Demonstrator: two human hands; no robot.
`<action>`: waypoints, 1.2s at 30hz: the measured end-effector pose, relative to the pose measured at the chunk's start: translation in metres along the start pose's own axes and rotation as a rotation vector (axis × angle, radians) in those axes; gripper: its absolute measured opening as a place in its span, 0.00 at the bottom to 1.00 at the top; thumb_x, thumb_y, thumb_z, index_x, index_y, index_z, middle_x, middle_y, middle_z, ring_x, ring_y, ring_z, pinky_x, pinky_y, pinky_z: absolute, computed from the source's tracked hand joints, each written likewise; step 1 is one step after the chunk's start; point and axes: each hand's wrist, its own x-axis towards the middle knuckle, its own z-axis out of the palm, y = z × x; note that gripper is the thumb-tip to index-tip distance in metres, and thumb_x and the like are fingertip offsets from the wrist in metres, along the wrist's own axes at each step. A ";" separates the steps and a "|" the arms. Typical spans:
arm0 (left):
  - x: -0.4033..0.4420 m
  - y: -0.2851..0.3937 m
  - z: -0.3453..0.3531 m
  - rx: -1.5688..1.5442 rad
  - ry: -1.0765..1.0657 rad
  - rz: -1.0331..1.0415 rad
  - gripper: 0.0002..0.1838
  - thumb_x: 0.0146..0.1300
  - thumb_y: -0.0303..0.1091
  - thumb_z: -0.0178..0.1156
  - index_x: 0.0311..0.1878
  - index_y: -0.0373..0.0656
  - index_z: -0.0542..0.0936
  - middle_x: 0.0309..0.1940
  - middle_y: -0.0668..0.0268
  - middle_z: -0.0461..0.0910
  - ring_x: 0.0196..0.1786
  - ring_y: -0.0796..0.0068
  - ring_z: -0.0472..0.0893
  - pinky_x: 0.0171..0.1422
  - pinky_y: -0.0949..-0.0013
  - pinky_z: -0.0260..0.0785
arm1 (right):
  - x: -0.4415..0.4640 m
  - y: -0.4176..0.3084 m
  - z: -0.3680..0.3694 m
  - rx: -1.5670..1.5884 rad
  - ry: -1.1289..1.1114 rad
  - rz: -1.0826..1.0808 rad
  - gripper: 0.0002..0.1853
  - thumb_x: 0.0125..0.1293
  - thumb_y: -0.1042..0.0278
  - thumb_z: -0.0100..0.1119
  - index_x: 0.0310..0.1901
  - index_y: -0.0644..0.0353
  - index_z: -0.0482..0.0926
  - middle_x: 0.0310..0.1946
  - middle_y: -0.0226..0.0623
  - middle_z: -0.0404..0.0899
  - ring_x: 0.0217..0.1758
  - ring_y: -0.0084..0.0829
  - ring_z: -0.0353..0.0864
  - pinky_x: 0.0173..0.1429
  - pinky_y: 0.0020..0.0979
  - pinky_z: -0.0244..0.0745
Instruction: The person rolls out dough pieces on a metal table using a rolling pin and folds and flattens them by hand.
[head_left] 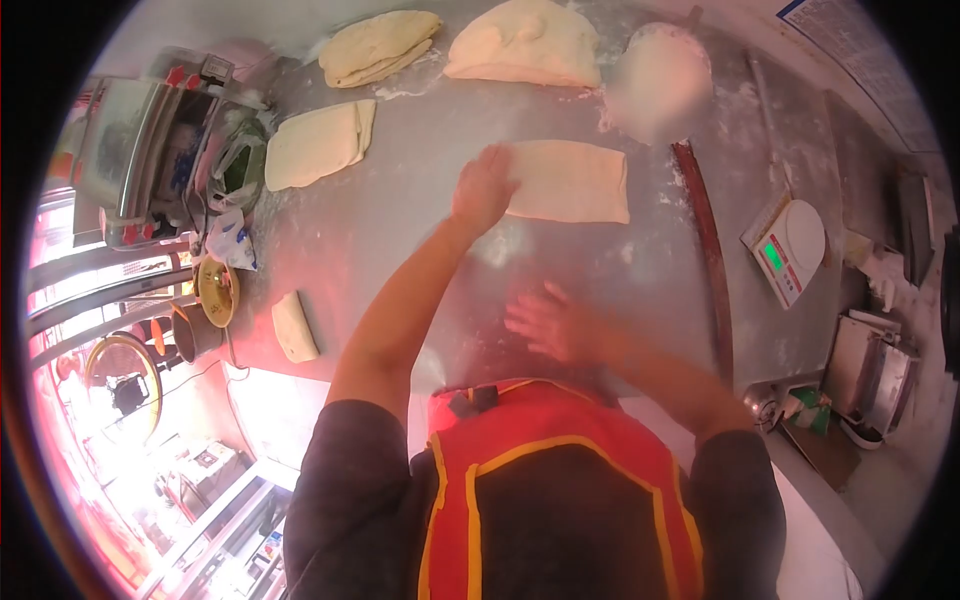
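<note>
A flat, folded rectangle of dough [568, 182] lies on the metal worktop [400, 230]. At its left edge is my left hand [486, 188], fingers stretched out and touching or just beside the dough. Closer to my body, my right hand [552, 322] is over the worktop with its fingers spread, slightly blurred, and nothing in it. Toward the upper left lies another folded dough sheet [315, 145]. Behind it are stacked dough layers [378, 48] and a large dough mound [524, 45]. A small dough strip [294, 327] lies near the left front edge.
A pile of white flour [660, 80] sits at the back right. Below it, a long dark-red stick [706, 240] runs toward the front edge. Farther right stands a digital scale [790, 250] with a lit green display. Bags [238, 165] and a yellow bowl [217, 290] crowd the left side.
</note>
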 end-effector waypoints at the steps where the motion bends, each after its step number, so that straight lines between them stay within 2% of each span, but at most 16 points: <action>1: 0.003 -0.003 0.000 -0.077 0.009 -0.024 0.27 0.62 0.36 0.60 0.64 0.43 0.68 0.64 0.55 0.69 0.67 0.54 0.66 0.69 0.53 0.61 | -0.018 0.009 0.021 -0.028 -0.023 -0.038 0.26 0.62 0.61 0.58 0.63 0.53 0.71 0.67 0.43 0.64 0.74 0.46 0.56 0.74 0.57 0.45; 2: 0.006 -0.003 -0.001 -0.098 -0.002 -0.068 0.26 0.60 0.36 0.60 0.62 0.43 0.69 0.61 0.54 0.71 0.66 0.53 0.68 0.67 0.53 0.62 | -0.032 0.016 0.031 -0.055 -0.046 -0.074 0.25 0.62 0.62 0.59 0.62 0.51 0.72 0.67 0.42 0.65 0.73 0.46 0.57 0.74 0.55 0.47; 4: 0.015 0.002 -0.003 -0.142 -0.017 -0.156 0.24 0.58 0.36 0.62 0.58 0.41 0.71 0.57 0.53 0.74 0.62 0.50 0.70 0.65 0.52 0.64 | -0.028 0.038 0.001 -0.244 0.091 0.373 0.26 0.61 0.61 0.59 0.62 0.53 0.72 0.67 0.42 0.64 0.72 0.47 0.58 0.73 0.56 0.49; 6: 0.021 0.018 -0.010 -0.086 -0.035 -0.245 0.21 0.56 0.35 0.63 0.53 0.41 0.73 0.53 0.53 0.76 0.59 0.49 0.71 0.62 0.51 0.66 | -0.016 0.060 -0.028 -0.312 0.410 0.411 0.28 0.60 0.62 0.61 0.63 0.54 0.70 0.67 0.44 0.64 0.71 0.48 0.60 0.72 0.55 0.52; 8: 0.032 0.024 -0.010 -0.119 -0.047 -0.330 0.20 0.54 0.34 0.64 0.49 0.41 0.73 0.49 0.53 0.77 0.57 0.48 0.72 0.60 0.51 0.67 | 0.002 0.097 -0.047 -0.328 0.501 0.444 0.32 0.58 0.64 0.62 0.65 0.55 0.66 0.66 0.47 0.64 0.71 0.50 0.60 0.71 0.51 0.56; 10: 0.036 0.021 0.000 -0.239 -0.070 -0.426 0.19 0.53 0.33 0.65 0.47 0.41 0.73 0.46 0.51 0.78 0.55 0.46 0.73 0.57 0.51 0.69 | 0.024 0.138 -0.055 -0.209 0.570 0.536 0.37 0.55 0.66 0.65 0.67 0.55 0.63 0.64 0.48 0.65 0.68 0.52 0.63 0.69 0.47 0.60; 13: 0.036 0.014 0.006 -0.198 -0.119 -0.414 0.19 0.53 0.31 0.64 0.48 0.40 0.72 0.42 0.51 0.78 0.50 0.48 0.75 0.53 0.54 0.70 | 0.048 0.158 -0.066 -0.083 0.443 0.715 0.30 0.52 0.68 0.66 0.59 0.57 0.71 0.58 0.48 0.71 0.61 0.52 0.69 0.65 0.44 0.66; 16: 0.013 0.022 -0.011 -0.590 -0.061 -0.417 0.18 0.52 0.30 0.67 0.46 0.39 0.75 0.41 0.56 0.81 0.43 0.62 0.81 0.47 0.61 0.72 | 0.054 0.163 -0.076 0.014 0.201 0.820 0.21 0.51 0.68 0.66 0.49 0.60 0.78 0.48 0.48 0.76 0.54 0.51 0.74 0.59 0.42 0.69; 19: -0.005 0.033 -0.040 -1.130 -0.069 -0.475 0.13 0.56 0.27 0.64 0.46 0.39 0.78 0.41 0.57 0.81 0.42 0.69 0.80 0.47 0.63 0.72 | 0.036 0.118 -0.093 0.097 0.412 0.757 0.13 0.53 0.68 0.64 0.41 0.61 0.80 0.42 0.48 0.79 0.50 0.48 0.77 0.53 0.41 0.71; 21: -0.022 0.030 -0.061 -0.998 -0.105 -0.331 0.13 0.58 0.24 0.62 0.48 0.38 0.79 0.44 0.57 0.81 0.44 0.71 0.80 0.48 0.65 0.72 | 0.008 0.088 -0.098 0.099 0.483 0.635 0.12 0.56 0.69 0.61 0.42 0.61 0.79 0.41 0.47 0.79 0.46 0.47 0.78 0.49 0.40 0.72; 23: -0.051 0.024 -0.074 -0.806 -0.144 -0.187 0.15 0.58 0.21 0.60 0.50 0.38 0.79 0.47 0.57 0.82 0.47 0.70 0.81 0.50 0.67 0.73 | -0.011 0.023 -0.111 0.179 0.332 0.824 0.10 0.57 0.71 0.58 0.41 0.60 0.78 0.40 0.45 0.79 0.44 0.48 0.78 0.48 0.41 0.73; 25: -0.091 0.022 -0.083 -0.556 -0.183 -0.033 0.18 0.57 0.19 0.59 0.53 0.38 0.79 0.51 0.58 0.81 0.51 0.67 0.82 0.53 0.67 0.74 | -0.035 0.004 -0.070 0.002 0.479 0.484 0.09 0.58 0.74 0.55 0.41 0.60 0.78 0.39 0.45 0.79 0.45 0.49 0.78 0.50 0.43 0.73; 27: -0.138 0.014 -0.060 -0.417 -0.145 0.163 0.20 0.56 0.20 0.58 0.53 0.39 0.79 0.57 0.60 0.79 0.62 0.63 0.76 0.64 0.63 0.70 | -0.053 0.003 -0.020 -0.044 0.438 0.263 0.10 0.58 0.75 0.54 0.42 0.62 0.78 0.40 0.47 0.79 0.46 0.50 0.78 0.53 0.45 0.72; 30: -0.191 0.006 -0.037 -0.120 -0.264 0.317 0.20 0.57 0.24 0.57 0.54 0.40 0.79 0.62 0.60 0.74 0.69 0.59 0.68 0.74 0.57 0.59 | -0.055 -0.014 0.007 -0.035 0.264 0.216 0.11 0.60 0.74 0.53 0.44 0.66 0.77 0.48 0.50 0.78 0.54 0.51 0.75 0.61 0.45 0.69; 31: -0.202 0.009 -0.034 -0.059 -0.297 0.296 0.23 0.59 0.27 0.57 0.60 0.40 0.75 0.67 0.59 0.68 0.73 0.64 0.62 0.78 0.57 0.51 | -0.052 -0.012 0.010 -0.012 0.299 0.241 0.13 0.61 0.72 0.54 0.47 0.66 0.76 0.52 0.51 0.76 0.57 0.52 0.73 0.64 0.45 0.66; 36: -0.185 0.054 0.006 0.026 0.039 0.010 0.32 0.64 0.41 0.56 0.69 0.39 0.64 0.71 0.53 0.61 0.75 0.57 0.56 0.79 0.55 0.47 | 0.005 -0.014 0.007 -0.202 0.393 0.378 0.26 0.65 0.61 0.54 0.63 0.63 0.69 0.67 0.53 0.62 0.71 0.53 0.60 0.74 0.49 0.54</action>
